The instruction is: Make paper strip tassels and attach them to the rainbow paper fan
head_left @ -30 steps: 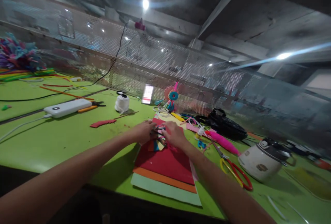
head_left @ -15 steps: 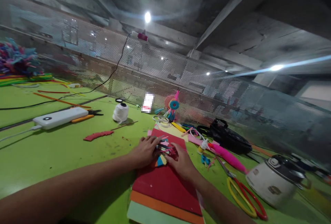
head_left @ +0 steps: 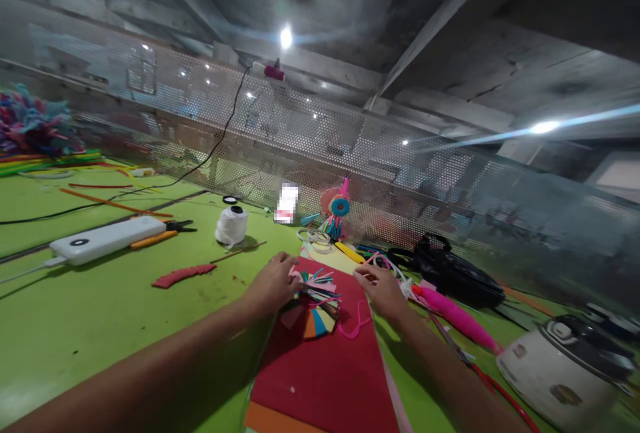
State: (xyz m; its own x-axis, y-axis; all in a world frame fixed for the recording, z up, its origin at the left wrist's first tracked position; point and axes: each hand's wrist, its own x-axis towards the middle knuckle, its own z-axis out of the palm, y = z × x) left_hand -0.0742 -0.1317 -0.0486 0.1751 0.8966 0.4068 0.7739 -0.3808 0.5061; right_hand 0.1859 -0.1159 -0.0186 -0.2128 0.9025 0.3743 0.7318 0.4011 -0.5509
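A fringed paper craft [head_left: 320,323] lies on a stack of red, orange and other coloured sheets [head_left: 325,379]. It has orange, blue and cream wedges and a tuft of thin multicoloured strips. My left hand [head_left: 273,286] is closed on its upper left edge, with the fingertips partly hidden by strips. To the right, my right hand [head_left: 384,291] hovers over the sheets' edge, its thumb and fingers pinched together. A looped pink string [head_left: 353,334] runs from the craft up toward those fingers; its end at the fingertips is hard to make out.
At left are a white power bank [head_left: 107,239], pliers [head_left: 155,238], a white thread spool [head_left: 231,226] and a red scrap [head_left: 184,275]. A phone [head_left: 287,203] leans at the back. Rightward lie a black bag [head_left: 455,273], a pink roll [head_left: 457,316], scissors [head_left: 505,396] and a white pot [head_left: 555,366].
My right hand has moved away from the craft, up and to the right, and the pink string now trails between them. My left hand has shifted slightly left, uncovering more of the craft.
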